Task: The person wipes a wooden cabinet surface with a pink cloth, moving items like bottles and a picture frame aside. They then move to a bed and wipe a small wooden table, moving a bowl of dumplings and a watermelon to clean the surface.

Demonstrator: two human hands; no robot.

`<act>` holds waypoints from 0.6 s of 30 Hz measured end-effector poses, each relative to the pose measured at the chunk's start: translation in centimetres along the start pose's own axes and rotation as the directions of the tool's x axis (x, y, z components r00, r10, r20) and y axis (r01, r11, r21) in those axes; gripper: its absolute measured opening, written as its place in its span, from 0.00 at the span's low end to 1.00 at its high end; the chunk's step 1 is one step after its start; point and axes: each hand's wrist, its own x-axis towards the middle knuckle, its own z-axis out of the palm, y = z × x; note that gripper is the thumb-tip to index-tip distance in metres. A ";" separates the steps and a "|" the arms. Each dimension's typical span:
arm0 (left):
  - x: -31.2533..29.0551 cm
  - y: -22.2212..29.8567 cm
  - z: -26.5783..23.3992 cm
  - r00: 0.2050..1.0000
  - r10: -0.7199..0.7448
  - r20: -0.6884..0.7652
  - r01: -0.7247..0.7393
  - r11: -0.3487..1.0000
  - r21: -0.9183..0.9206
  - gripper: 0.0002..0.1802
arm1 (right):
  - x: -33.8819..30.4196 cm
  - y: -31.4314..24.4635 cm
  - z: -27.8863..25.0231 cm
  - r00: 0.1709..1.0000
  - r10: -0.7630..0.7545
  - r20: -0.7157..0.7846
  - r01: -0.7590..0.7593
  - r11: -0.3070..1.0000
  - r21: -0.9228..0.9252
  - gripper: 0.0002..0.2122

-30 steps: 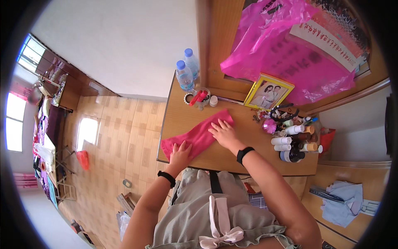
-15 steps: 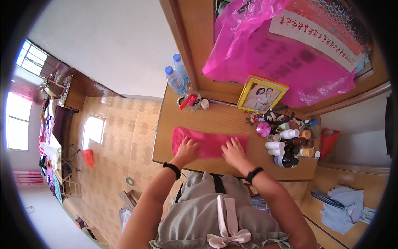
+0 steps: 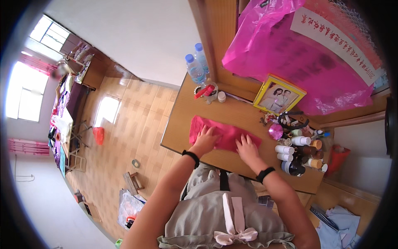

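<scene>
A bright pink piece of thin, flat material, folded into a long strip, lies on the wooden desk in front of me. Whether it is cloth or plastic I cannot tell. On its left half rests my left hand, palm down with the fingers spread. My right hand lies near its right end, fingers stretched out over the near edge. Both hands press on the strip from above, and neither grips it.
Right of the strip stand several cosmetic bottles and a pink faceted ball. Behind are a yellow-framed photo and a large pink plastic bag. Two water bottles, a red-handled item and a small white jar occupy the far left corner.
The whole view has shifted and tilted, so the desk appears farther right and turned slightly. Both hands stay flat on the pink strip, in nearly the same places.
</scene>
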 end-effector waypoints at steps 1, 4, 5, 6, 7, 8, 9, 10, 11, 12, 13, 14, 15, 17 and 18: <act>0.2 -0.7 -0.5 0.999 -0.048 0.003 0.048 0.999 -0.014 0.22 | 1.6 -0.1 0.4 1.000 0.007 0.018 -0.006 0.999 -0.049 0.20; -0.6 -3.6 0.0 0.986 -0.163 0.025 0.164 0.985 -0.055 0.22 | 5.0 -1.9 -0.2 0.999 -0.023 0.023 0.023 1.000 -0.016 0.22; -1.3 -5.4 0.7 0.983 -0.179 0.052 0.182 0.982 -0.055 0.22 | 5.8 -3.0 -1.3 0.997 -0.020 0.081 0.021 1.000 -0.006 0.20; -2.0 -6.6 0.3 0.980 -0.181 0.083 0.186 0.981 -0.054 0.23 | 6.1 -3.4 -1.2 0.995 -0.046 0.088 0.044 0.999 0.023 0.19; -3.0 -7.5 0.1 0.990 -0.125 0.061 0.126 0.992 -0.007 0.22 | 6.2 -3.8 -1.1 0.993 -0.071 0.093 0.067 0.996 0.052 0.18; -4.1 -8.3 -0.7 0.993 -0.086 0.076 0.085 0.996 0.009 0.21 | 6.2 -4.4 -0.6 0.991 -0.092 0.099 0.083 0.993 0.088 0.17; -5.2 -8.6 -1.4 0.994 -0.040 0.098 0.039 0.999 0.015 0.21 | 5.6 -5.0 -0.2 0.990 -0.108 0.091 0.098 0.989 0.109 0.16; -6.4 -8.9 -2.1 0.993 0.006 0.120 -0.009 1.000 0.022 0.21 | 4.9 -6.0 0.2 0.988 -0.126 0.085 0.115 0.985 0.127 0.16; -7.9 -9.3 -2.3 0.987 0.026 0.158 -0.043 0.994 0.104 0.22 | 4.2 -7.0 0.5 0.985 -0.153 0.080 0.141 0.980 0.143 0.16; -8.9 -9.1 -2.7 0.981 0.038 0.189 -0.055 0.995 0.085 0.23 | 3.4 -7.9 0.9 0.981 -0.178 0.075 0.165 0.974 0.156 0.15; -9.9 -9.0 -3.2 0.974 0.051 0.220 -0.067 0.996 0.067 0.23 | 2.6 -8.7 1.2 0.982 -0.185 0.045 0.176 0.971 0.165 0.15; -10.9 -9.1 -3.5 0.965 0.064 0.253 -0.079 0.996 0.050 0.24 | 1.8 -9.6 1.1 0.984 -0.171 0.043 0.162 0.971 0.174 0.14; -11.7 -9.4 -2.8 0.950 0.111 0.292 -0.142 0.986 0.086 0.25 | 0.9 -10.1 1.3 0.985 -0.174 -0.003 0.172 0.971 0.166 0.14; -12.8 -9.6 -1.7 0.954 0.098 0.284 -0.134 0.985 0.111 0.25 | -0.8 -11.1 1.4 0.992 -0.125 -0.019 0.127 0.971 0.204 0.14; -12.4 -9.2 -2.1 0.956 0.099 0.277 -0.138 0.983 0.122 0.25 | -1.6 -11.3 1.4 0.998 -0.070 0.009 0.066 0.967 0.246 0.14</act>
